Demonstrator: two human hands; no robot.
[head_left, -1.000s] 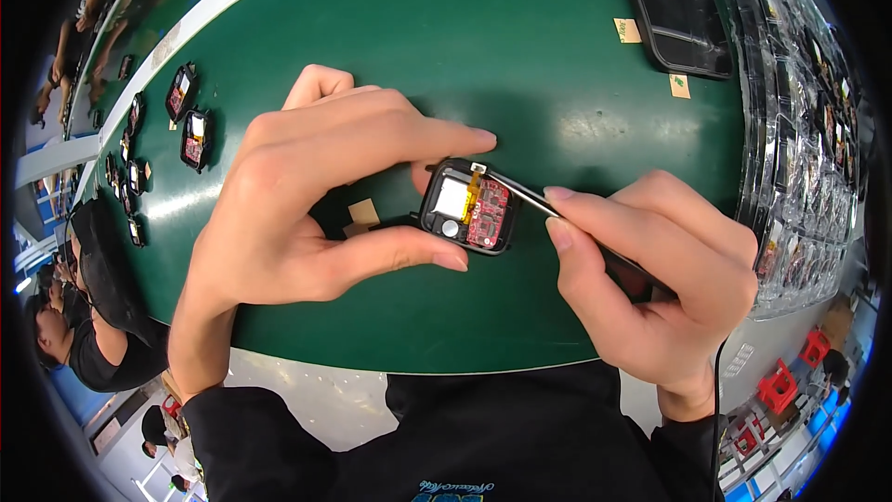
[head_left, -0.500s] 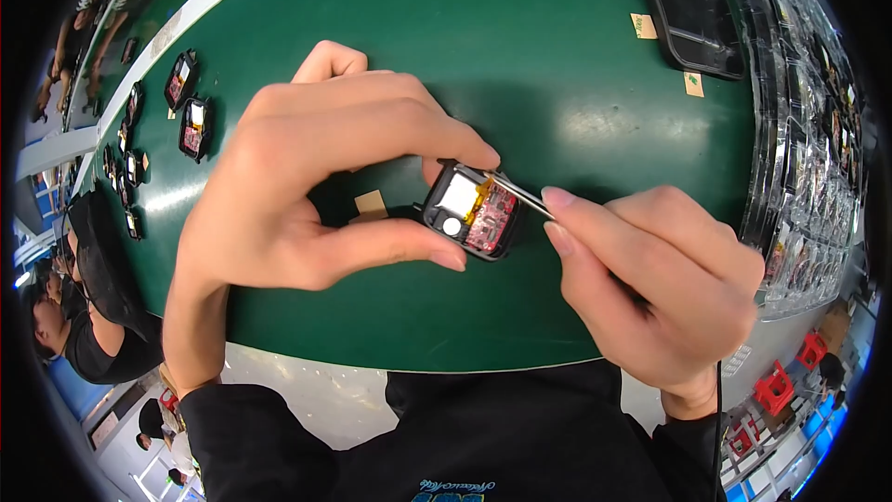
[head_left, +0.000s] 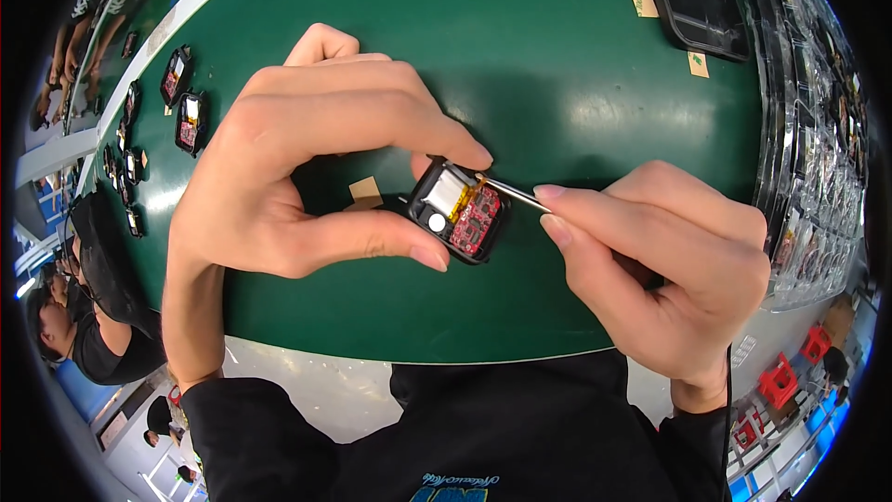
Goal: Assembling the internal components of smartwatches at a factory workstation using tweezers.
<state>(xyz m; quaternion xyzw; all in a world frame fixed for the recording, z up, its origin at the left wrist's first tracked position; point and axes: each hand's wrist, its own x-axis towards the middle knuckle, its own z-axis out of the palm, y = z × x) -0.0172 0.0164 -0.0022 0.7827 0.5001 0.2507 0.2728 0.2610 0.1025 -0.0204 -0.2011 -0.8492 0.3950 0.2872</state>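
My left hand (head_left: 269, 153) holds a small black electronic device housing (head_left: 473, 227) by its edges, between thumb and fingers, above the green table. The housing's open side faces up and is tilted, showing a red circuit board, a silvery white battery, yellow tape and a round white spot. Pinched between the thumb and index finger of my right hand (head_left: 674, 265) are thin metal tweezers (head_left: 517, 193). Their tip touches or nearly touches the housing's upper right edge, beside the yellow tape and close to my left index fingertip.
Several similar open housings (head_left: 190, 121) lie on the green table (head_left: 520, 28) at the left. A black tray (head_left: 697, 5) stands at the far right, near clear plastic trays (head_left: 818, 214) of parts. A tan paper piece (head_left: 365, 191) lies behind my left thumb. Other people sit at the left.
My left hand and the housing have shifted slightly left, and the housing has tilted a little. The tweezers have moved with it, their tip still at its upper right edge.
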